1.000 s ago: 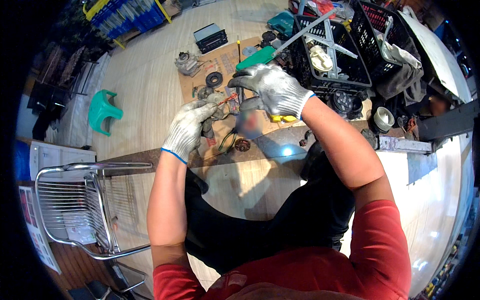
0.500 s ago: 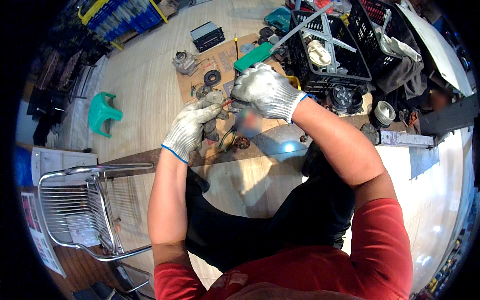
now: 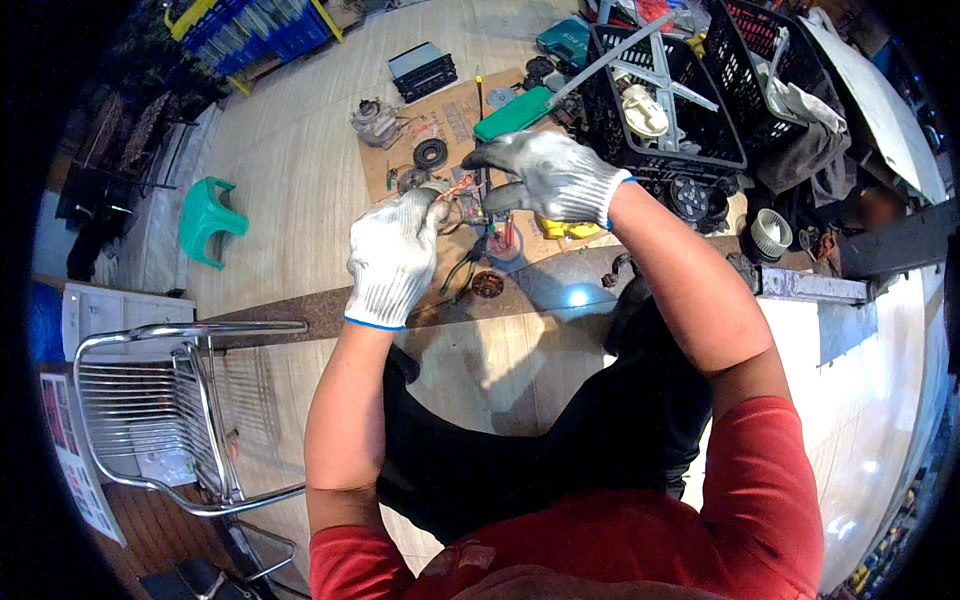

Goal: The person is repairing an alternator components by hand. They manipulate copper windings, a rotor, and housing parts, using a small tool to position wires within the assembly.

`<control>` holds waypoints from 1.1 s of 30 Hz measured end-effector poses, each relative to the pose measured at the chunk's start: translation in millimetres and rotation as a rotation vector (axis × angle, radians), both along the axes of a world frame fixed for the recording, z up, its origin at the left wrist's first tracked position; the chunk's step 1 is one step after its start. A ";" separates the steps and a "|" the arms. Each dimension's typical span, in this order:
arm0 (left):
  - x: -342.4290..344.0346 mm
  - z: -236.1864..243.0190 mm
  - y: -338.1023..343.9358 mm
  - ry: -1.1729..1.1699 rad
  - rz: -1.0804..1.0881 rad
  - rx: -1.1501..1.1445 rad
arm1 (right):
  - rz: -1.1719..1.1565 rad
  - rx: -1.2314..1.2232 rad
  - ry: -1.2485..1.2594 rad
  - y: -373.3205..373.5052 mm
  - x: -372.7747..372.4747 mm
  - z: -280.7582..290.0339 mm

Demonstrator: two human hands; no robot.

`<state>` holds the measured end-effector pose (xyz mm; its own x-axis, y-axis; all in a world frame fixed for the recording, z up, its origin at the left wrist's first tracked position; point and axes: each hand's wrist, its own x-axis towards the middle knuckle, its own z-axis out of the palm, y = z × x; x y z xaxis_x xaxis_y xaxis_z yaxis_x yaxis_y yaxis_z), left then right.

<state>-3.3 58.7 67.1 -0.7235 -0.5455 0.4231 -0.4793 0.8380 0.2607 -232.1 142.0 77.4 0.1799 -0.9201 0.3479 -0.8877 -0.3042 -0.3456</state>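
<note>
My left hand (image 3: 393,255), in a white knitted glove with a grey palm, pinches a thin reddish-orange piece that looks like a wire bundle (image 3: 460,187) between thumb and fingers. My gloved right hand (image 3: 548,172) is just to its right, fingers and thumb spread, with nothing visible between them. Below the hands lie a round bluish dish (image 3: 504,250) with something red in it, pliers with dark green handles (image 3: 458,274) and a round copper-coloured part (image 3: 487,285). Beyond my left hand sit a black ring (image 3: 430,153) and a metal motor-like unit (image 3: 376,123).
A cardboard sheet (image 3: 455,120) lies under the parts. Behind my right hand are a green case (image 3: 513,114) and black crates (image 3: 665,158). A yellow object (image 3: 568,229) lies below that hand. To the left stand a green stool (image 3: 211,222) and a metal chair (image 3: 150,420).
My right hand has opened and drawn right, away from my left. The left hand has turned, its back now showing, and the reddish-orange piece shows more fully.
</note>
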 end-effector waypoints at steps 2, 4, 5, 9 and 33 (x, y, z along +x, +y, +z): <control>-0.2 3.3 0.1 0.007 0.019 0.017 | -0.030 0.042 -0.073 2.0 -6.3 1.0; -0.5 3.7 -0.3 0.017 0.023 0.015 | -0.063 0.116 -0.147 2.3 -6.5 3.5; -0.2 2.7 -0.4 0.021 0.019 0.004 | -0.070 0.163 -0.185 2.1 -4.5 3.4; -2.0 3.6 1.3 0.018 0.022 0.025 | -0.114 0.253 -0.280 1.7 3.1 1.9; 1.3 16.4 -6.2 -0.354 -0.183 -0.114 | -0.002 -0.170 0.291 -5.3 13.4 5.6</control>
<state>-1.9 52.6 83.5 -0.9159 -0.3582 0.1813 -0.3630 0.9318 0.0068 -218.7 136.7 82.9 0.2930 -0.8537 0.4306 -0.9422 -0.3343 -0.0218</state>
